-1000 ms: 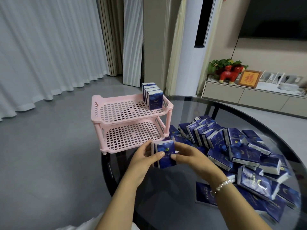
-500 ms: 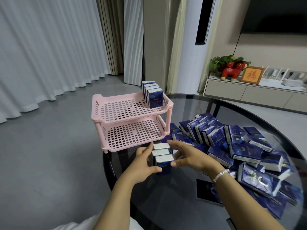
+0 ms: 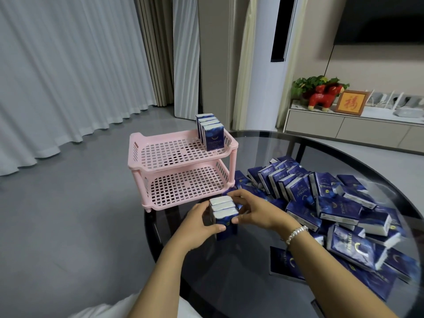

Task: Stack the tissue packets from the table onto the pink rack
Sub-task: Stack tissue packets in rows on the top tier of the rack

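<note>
Evidently the person is gathering several packets into one block so they can go up together: the left hand [image 3: 199, 222] and the right hand [image 3: 253, 208] press in from opposite sides on a small bundle of tissue packets [image 3: 223, 213], fingers curled round its ends, thumbs on the near face. The bundle stands on edge, white tops up, squeezed tight so that no packet slips out of the middle; I cannot tell whether it is lifted or resting on the glass table [image 3: 229, 278]. It sits just in front of the pink rack [image 3: 183, 166], near the lower shelf, which holds nothing I can see. On the upper shelf a row of packets [image 3: 211, 131] stands upright in the far right corner, packed face to face, likely the pattern to follow. To the right a loose heap of packets [image 3: 325, 203] lies tumbled across the table, within easy reach, so most of the job seems ahead.
</note>
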### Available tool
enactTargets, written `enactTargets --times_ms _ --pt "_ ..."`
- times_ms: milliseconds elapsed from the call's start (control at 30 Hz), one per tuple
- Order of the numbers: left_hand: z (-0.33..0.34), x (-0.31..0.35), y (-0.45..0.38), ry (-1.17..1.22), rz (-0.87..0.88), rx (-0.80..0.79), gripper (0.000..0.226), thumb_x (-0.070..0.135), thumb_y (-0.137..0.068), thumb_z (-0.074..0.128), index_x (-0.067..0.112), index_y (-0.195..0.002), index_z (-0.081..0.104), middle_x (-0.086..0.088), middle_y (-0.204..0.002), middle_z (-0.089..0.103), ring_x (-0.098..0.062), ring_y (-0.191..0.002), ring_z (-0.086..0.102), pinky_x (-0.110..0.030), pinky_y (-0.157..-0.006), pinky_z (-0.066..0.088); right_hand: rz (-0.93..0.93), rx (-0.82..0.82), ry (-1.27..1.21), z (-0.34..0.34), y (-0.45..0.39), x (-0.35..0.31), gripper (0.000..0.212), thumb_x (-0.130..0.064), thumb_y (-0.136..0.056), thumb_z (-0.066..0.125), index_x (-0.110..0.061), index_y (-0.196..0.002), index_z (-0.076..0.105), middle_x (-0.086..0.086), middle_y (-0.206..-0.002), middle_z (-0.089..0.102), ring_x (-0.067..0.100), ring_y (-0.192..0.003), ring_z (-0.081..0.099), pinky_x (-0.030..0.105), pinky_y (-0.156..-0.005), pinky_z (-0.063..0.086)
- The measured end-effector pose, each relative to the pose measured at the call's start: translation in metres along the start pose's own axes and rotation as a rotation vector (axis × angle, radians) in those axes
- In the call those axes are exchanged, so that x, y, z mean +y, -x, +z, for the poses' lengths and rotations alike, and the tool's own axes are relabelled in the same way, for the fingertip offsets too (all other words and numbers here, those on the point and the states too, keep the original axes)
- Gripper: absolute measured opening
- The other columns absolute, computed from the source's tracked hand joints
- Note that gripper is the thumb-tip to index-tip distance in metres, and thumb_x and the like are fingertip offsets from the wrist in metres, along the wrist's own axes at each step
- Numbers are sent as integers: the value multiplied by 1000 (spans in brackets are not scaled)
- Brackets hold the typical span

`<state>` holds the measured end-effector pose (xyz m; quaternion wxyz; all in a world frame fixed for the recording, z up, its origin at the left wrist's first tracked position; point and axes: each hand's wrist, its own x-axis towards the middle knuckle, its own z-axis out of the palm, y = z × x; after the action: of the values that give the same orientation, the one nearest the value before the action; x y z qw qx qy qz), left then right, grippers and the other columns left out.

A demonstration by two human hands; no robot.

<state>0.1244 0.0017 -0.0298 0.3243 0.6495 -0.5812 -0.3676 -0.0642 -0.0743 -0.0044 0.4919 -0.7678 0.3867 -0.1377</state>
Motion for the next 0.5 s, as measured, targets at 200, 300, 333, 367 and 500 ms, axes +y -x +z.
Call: enactTargets --times_ms 200,300,333,367,500 --pt "-21 38 -1 83 76 104 63 25 -72 81 33 -128 53 16 -122 60 -4 -115 55 -31 -103 44 -85 26 33 -33 5 -37 55 -12 -83 69 -28 -128 42 -19 -122 57 -1 -88 62 14 -74 49" --pt "-37 66 -7 65 154 149 57 26 -73 81 35 -124 56 18 -117 63 0 -110 57 -25 -97 45 -142 47 21 -55 4 -59 54 -11 -84 68 -32 -127 42 -20 -118 57 5 -99 62 16 -80 51" --pt "-42 75 -9 59 176 162 57 26 -73 80 35 -124 56 19 -117 63 0 -110 56 -22 -95 43 -158 55 24 -63 2 -66 54 -11 -84 67 -30 -128 43 -22 -116 57 5 -98 62 16 -79 51" --pt "-47 83 -14 55 194 178 57 26 -74 79 35 -125 55 19 -117 62 0 -110 56 -21 -92 42 -172 65 38 -70 -1 -73 54 -11 -85 66 -28 -130 43 -23 -115 57 5 -98 61 17 -80 51" --pt "-66 109 -37 59 220 255 64 24 -76 78 28 -134 50 11 -126 59 -7 -117 53 -23 -93 39 -248 112 67 -92 -26 -93 59 -14 -87 64 -24 -139 38 -10 -132 55 9 -116 55 30 -95 48"
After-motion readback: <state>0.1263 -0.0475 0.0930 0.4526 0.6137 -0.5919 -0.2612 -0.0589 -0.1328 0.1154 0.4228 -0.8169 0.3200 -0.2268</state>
